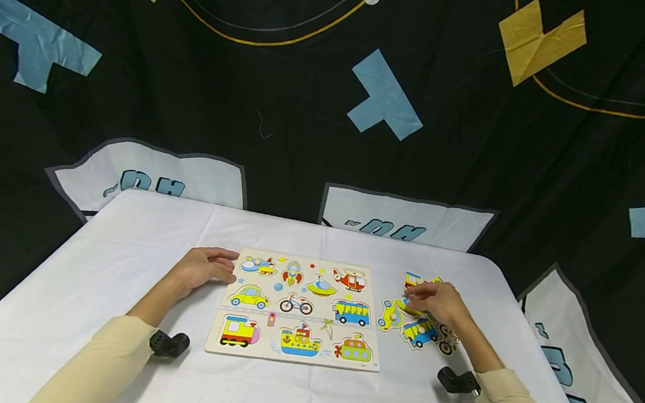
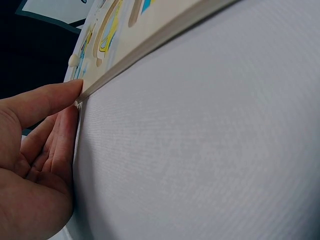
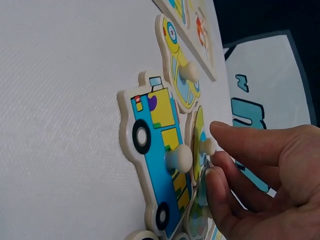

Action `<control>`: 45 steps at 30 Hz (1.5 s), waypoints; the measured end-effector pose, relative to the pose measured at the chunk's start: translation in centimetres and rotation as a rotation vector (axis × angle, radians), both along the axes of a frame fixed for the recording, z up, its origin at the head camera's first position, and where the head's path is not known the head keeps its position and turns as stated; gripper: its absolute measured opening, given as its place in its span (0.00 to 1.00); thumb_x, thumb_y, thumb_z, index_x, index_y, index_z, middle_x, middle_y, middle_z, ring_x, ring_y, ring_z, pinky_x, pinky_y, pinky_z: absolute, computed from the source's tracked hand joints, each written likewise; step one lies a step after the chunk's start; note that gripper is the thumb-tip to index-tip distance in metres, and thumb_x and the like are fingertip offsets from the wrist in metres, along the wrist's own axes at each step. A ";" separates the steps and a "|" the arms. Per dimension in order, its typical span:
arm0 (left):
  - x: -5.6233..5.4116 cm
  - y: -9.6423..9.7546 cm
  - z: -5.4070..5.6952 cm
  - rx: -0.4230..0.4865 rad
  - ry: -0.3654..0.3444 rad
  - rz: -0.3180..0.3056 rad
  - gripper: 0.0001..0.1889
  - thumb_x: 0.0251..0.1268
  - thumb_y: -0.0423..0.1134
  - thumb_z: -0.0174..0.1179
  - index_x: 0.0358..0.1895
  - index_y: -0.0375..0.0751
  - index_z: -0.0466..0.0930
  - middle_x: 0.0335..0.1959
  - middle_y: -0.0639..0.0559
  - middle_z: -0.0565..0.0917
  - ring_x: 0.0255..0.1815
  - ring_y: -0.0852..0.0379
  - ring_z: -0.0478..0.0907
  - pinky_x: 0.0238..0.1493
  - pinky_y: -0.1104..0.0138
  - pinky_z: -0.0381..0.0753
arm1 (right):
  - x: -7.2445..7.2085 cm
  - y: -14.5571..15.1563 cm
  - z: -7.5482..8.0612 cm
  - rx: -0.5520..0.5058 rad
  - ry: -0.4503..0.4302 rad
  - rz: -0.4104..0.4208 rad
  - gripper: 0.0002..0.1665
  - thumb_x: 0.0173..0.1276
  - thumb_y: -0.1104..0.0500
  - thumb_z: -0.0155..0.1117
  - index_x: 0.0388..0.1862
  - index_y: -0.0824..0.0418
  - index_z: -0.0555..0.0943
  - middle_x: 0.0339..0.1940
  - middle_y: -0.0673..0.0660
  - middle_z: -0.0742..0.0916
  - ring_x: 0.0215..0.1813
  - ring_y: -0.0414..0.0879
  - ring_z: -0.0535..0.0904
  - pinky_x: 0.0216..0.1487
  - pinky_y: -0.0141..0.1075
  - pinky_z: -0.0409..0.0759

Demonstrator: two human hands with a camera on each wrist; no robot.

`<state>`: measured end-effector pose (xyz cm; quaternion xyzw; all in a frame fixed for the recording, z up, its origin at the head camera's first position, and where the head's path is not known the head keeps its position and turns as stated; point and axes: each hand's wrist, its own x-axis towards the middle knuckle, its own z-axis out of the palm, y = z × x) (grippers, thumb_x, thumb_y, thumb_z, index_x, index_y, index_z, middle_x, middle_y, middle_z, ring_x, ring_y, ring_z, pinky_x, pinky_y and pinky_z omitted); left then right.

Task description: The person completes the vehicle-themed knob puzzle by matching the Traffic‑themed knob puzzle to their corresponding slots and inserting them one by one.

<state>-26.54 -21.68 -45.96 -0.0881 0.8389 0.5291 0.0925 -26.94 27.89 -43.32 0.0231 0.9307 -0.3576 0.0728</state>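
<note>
My left hand (image 1: 204,268) rests at the left edge of a wooden vehicle puzzle board (image 1: 305,302), a fingertip touching its corner in the left wrist view. A pale knob (image 2: 73,60) stands up from the board near that hand. Over a pile of knobbed puzzle pieces, my right hand (image 1: 439,301) has its thumb and fingers apart around the knob of the yellow saucer piece (image 3: 198,145); a gap shows between thumb and knob. Beside it lie the blue and yellow bus piece (image 3: 159,135) and yellow car piece (image 3: 177,70). My right hand hides part of the pile.
A bicycle piece (image 1: 446,341) lies at the pile's right, and a train piece (image 1: 411,279) at its back. White cloth covers the table (image 1: 259,394). Behind stands a black curtain (image 1: 284,115) with blue and gold shapes.
</note>
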 end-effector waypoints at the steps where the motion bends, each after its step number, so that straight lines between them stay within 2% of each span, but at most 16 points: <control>1: 0.0 0.0 0.0 -0.001 -0.001 0.001 0.32 0.55 0.36 0.74 0.66 0.40 0.78 0.47 0.47 0.88 0.48 0.52 0.81 0.65 0.52 0.73 | 0.0 0.1 0.0 -0.001 -0.004 -0.004 0.18 0.61 0.57 0.75 0.50 0.60 0.89 0.42 0.56 0.88 0.51 0.52 0.77 0.49 0.41 0.71; 22: -0.1 0.0 -0.2 0.002 -0.001 0.002 0.32 0.55 0.36 0.74 0.66 0.40 0.78 0.47 0.47 0.87 0.48 0.52 0.80 0.65 0.52 0.73 | 0.3 0.3 -0.6 0.048 -0.006 -0.018 0.13 0.60 0.58 0.76 0.44 0.60 0.90 0.35 0.52 0.89 0.43 0.48 0.80 0.46 0.43 0.75; 28: -0.1 -0.1 -0.2 0.004 0.004 -0.004 0.32 0.55 0.36 0.74 0.66 0.39 0.78 0.47 0.47 0.87 0.47 0.53 0.80 0.64 0.53 0.74 | 0.2 0.1 -0.5 0.052 -0.002 -0.026 0.12 0.60 0.59 0.76 0.43 0.60 0.90 0.35 0.52 0.89 0.44 0.49 0.80 0.46 0.43 0.74; 35: -0.2 -0.1 -0.3 0.008 0.001 0.001 0.32 0.55 0.36 0.74 0.66 0.39 0.78 0.46 0.47 0.88 0.47 0.54 0.81 0.65 0.52 0.74 | 0.0 -0.1 -0.1 0.043 0.003 0.001 0.12 0.60 0.59 0.74 0.43 0.59 0.90 0.41 0.57 0.89 0.43 0.50 0.81 0.40 0.37 0.73; 45: -0.1 -0.1 -0.3 0.015 -0.009 0.019 0.32 0.54 0.36 0.74 0.65 0.41 0.79 0.47 0.47 0.88 0.48 0.52 0.81 0.66 0.51 0.73 | -0.8 -2.5 0.5 -0.021 0.028 0.056 0.10 0.59 0.63 0.75 0.40 0.61 0.90 0.37 0.55 0.90 0.37 0.45 0.82 0.38 0.35 0.75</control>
